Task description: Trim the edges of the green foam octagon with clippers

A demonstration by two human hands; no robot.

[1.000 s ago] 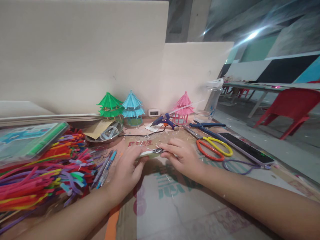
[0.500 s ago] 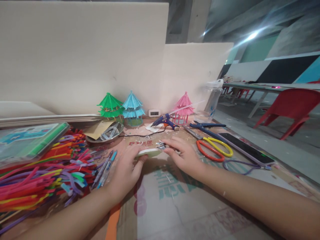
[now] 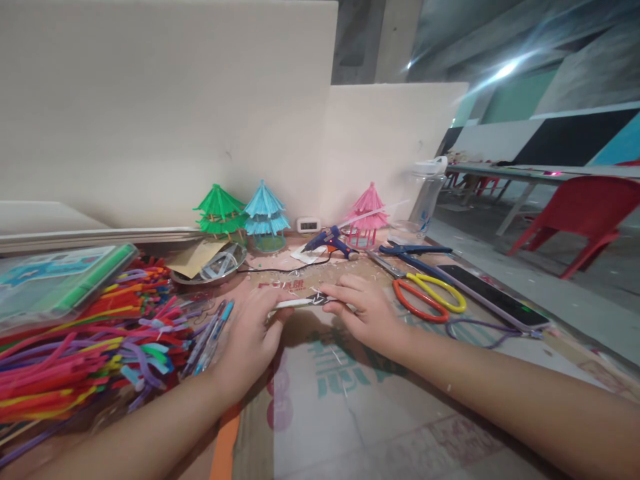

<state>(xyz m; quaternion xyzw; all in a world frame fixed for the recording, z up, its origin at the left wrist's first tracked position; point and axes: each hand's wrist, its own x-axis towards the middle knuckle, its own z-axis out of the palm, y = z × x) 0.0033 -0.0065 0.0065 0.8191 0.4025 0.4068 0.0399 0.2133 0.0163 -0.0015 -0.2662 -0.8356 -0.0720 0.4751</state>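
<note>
Both hands hold a thin white strip near the middle of the tabletop.

The left hand (image 3: 253, 333) and right hand (image 3: 367, 310) pinch opposite ends of the strip (image 3: 299, 303). Scissors (image 3: 430, 297) and a phone (image 3: 493, 297) lie toward the right edge, pipe cleaners (image 3: 90, 340) crowd the left edge, and a glue gun (image 3: 327, 243) rests near the back edge.

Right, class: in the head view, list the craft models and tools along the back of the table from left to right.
Green paper pagoda → blue paper pagoda → small white digital clock → blue hot-glue gun → pink paper pagoda → clear plastic water bottle.
</note>
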